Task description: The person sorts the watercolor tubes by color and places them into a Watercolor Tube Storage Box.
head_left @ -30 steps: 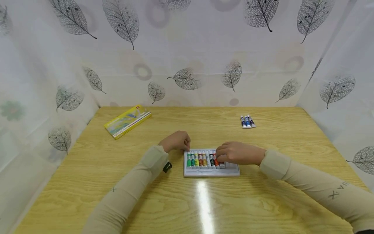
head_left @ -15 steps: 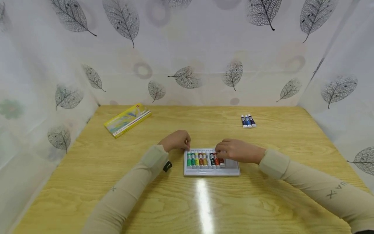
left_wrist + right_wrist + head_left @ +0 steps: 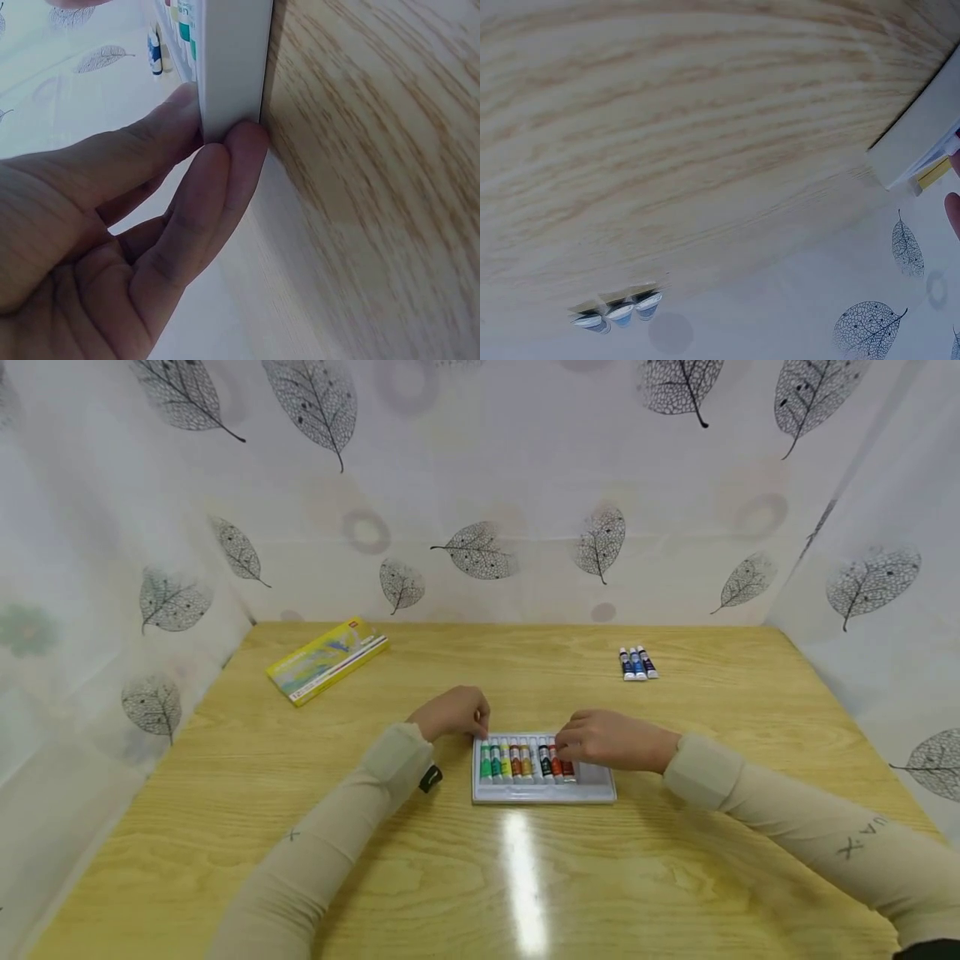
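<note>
A white paint tray [image 3: 543,794] lies on the table with several small paint tubes side by side in it, from green on the left to dark red. My left hand [image 3: 452,711] holds its far left corner; in the left wrist view, the thumb and fingers [image 3: 199,187] pinch the tray's edge. Over the upper end of the dark red paint tube [image 3: 568,773] is my right hand [image 3: 617,741], its bent fingers touching there. Whether they pinch that tube is hidden. Only fingertips [image 3: 952,214] of this hand show in the right wrist view, beside the tray.
Three blue and dark paint tubes [image 3: 637,664] lie at the back right of the wooden table [image 3: 637,893]. A yellow box [image 3: 327,661] lies at the back left. A leaf-patterned curtain [image 3: 510,460] hangs behind and along both sides.
The right hand's fingers have shifted slightly away from me, uncovering more of the dark red tube. The left hand keeps its hold on the tray corner. The head view has tilted slightly.
</note>
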Demonstrator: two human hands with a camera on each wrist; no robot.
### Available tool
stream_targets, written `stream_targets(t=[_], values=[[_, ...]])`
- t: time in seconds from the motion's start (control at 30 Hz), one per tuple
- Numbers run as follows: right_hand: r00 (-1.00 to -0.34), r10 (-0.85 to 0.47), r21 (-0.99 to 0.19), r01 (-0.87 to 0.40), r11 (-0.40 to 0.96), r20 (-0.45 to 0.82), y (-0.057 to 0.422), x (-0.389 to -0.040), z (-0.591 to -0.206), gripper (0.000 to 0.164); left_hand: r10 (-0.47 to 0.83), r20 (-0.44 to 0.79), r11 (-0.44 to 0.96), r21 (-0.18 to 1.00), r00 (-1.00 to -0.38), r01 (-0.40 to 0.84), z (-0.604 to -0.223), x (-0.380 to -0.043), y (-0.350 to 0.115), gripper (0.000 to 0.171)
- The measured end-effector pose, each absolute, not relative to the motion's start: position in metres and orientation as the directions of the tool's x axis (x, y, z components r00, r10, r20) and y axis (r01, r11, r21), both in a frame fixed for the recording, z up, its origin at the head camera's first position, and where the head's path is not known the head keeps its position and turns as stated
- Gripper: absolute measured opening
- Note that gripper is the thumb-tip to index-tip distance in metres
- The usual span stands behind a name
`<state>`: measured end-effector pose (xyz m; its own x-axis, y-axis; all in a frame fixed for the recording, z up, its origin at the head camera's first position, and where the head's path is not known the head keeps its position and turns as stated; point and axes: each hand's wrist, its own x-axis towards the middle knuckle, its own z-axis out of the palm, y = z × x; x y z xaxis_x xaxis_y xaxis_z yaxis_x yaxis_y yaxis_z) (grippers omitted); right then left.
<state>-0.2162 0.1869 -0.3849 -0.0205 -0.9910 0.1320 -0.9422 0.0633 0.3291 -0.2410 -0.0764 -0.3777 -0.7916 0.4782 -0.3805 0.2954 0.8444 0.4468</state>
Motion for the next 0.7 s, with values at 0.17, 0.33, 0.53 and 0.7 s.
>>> stream_targets(t=[0.17, 0.33, 0.53, 0.7], values=[[-0.033, -0.991, 0.317, -0.946, 0.074, 0.132, 0.1865, -0.2173, -0.3854, 0.027, 0.473, -0.381, 0.847, 0.443, -0.794, 0.292, -0.377, -0.2419, -0.0763, 0.022], [-0.055, -0.99, 0.306, -0.948, 0.092, 0.129, 0.1861, -0.2181, -0.3846, 0.026, 0.467, -0.386, 0.85, 0.444, -0.795, 0.284, -0.3765, -0.2432, -0.0759, 0.023], [-0.029, -0.991, 0.365, -0.928, 0.074, 0.128, 0.1871, -0.2187, -0.3854, 0.028, 0.469, -0.389, 0.851, 0.441, -0.793, 0.286, -0.3771, -0.2427, -0.0755, 0.023], [0.009, -0.987, 0.38, -0.923, 0.054, 0.161, 0.1872, -0.2182, -0.3885, 0.027, 0.475, -0.386, 0.847, 0.444, -0.791, 0.292, -0.3779, -0.2411, -0.076, 0.023]])
